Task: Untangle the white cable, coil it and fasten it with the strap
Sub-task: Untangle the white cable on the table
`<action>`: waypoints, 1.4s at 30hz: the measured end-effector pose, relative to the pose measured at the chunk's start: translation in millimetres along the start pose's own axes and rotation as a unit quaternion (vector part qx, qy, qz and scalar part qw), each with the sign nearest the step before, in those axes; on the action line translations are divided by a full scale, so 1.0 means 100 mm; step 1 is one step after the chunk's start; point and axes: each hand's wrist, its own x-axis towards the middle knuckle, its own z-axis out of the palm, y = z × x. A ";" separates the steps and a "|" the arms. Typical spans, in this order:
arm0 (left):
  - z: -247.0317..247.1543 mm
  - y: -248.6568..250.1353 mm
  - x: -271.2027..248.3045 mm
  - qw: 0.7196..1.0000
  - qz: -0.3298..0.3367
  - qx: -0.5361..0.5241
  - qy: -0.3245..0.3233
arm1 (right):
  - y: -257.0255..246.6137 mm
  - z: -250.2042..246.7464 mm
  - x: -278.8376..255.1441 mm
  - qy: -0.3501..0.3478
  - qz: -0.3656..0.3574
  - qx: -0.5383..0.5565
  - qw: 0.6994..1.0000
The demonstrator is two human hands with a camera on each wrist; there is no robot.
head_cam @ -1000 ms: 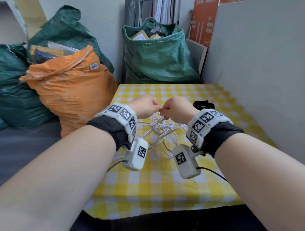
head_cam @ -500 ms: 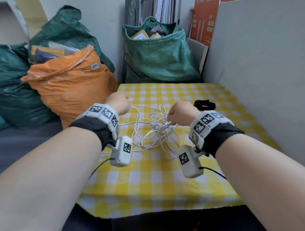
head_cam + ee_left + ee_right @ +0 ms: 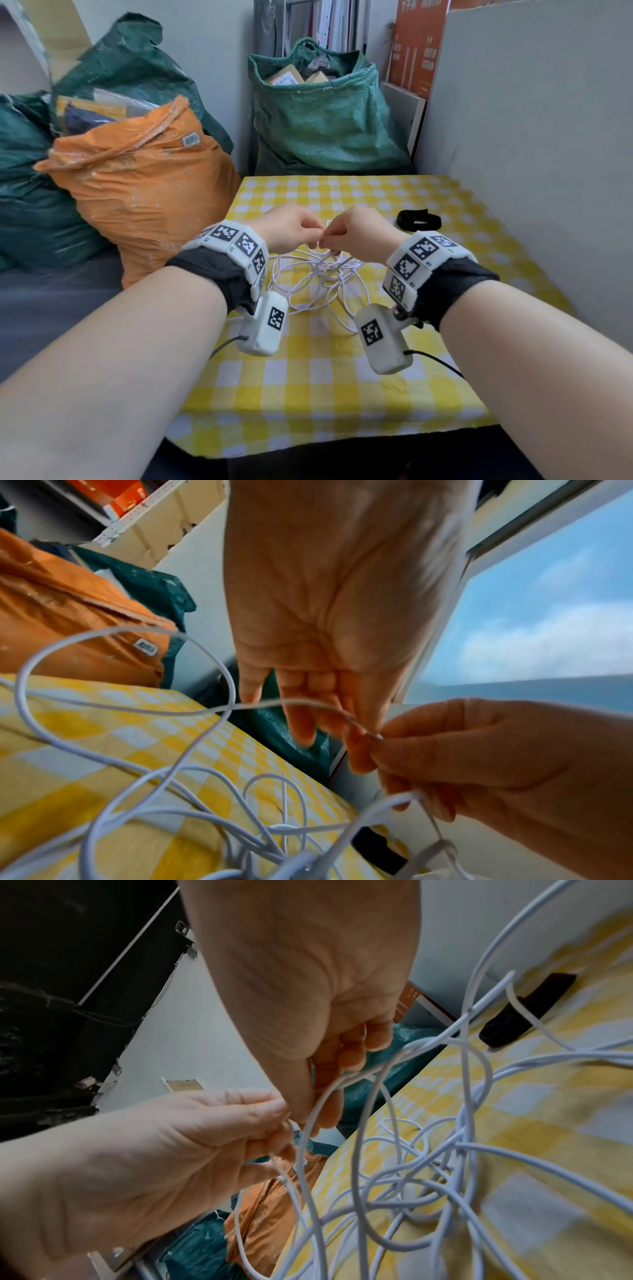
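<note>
Both my left hand [image 3: 291, 229] and right hand [image 3: 356, 233] pinch the white cable [image 3: 318, 284], still a tangled heap on the desk [image 3: 308, 377]; coiling and the black strap [image 3: 418, 219] remain untouched.

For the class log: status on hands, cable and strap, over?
Left hand and right hand pinching white cable. Cable tangled. Black strap unused on table.
</note>
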 end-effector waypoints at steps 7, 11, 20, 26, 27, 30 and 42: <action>-0.19 -0.24 0.04 0.963 -0.121 0.003 0.241 | 0.22 -0.11 0.01 -0.036 0.111 -0.088 0.989; -0.31 -0.49 0.03 0.925 -0.251 0.037 0.284 | 0.36 -0.13 0.05 -0.049 0.174 -0.145 0.973; -0.36 -0.53 -0.07 0.898 -0.334 0.029 0.286 | 0.39 -0.19 -0.04 -0.042 0.217 -0.171 0.960; -0.08 -0.04 0.01 0.992 -0.073 0.009 0.103 | 0.27 -0.19 -0.08 -0.014 0.088 -0.049 0.995; -0.03 0.07 0.02 0.997 -0.035 -0.003 0.073 | 0.24 -0.19 -0.08 -0.005 0.080 -0.034 0.996; 0.08 0.26 0.04 0.997 0.009 -0.069 0.026 | 0.18 -0.19 -0.10 0.011 0.080 -0.003 0.997; 0.03 0.24 0.07 0.976 -0.043 0.005 0.213 | 0.06 -0.27 -0.11 -0.025 0.118 -0.080 0.989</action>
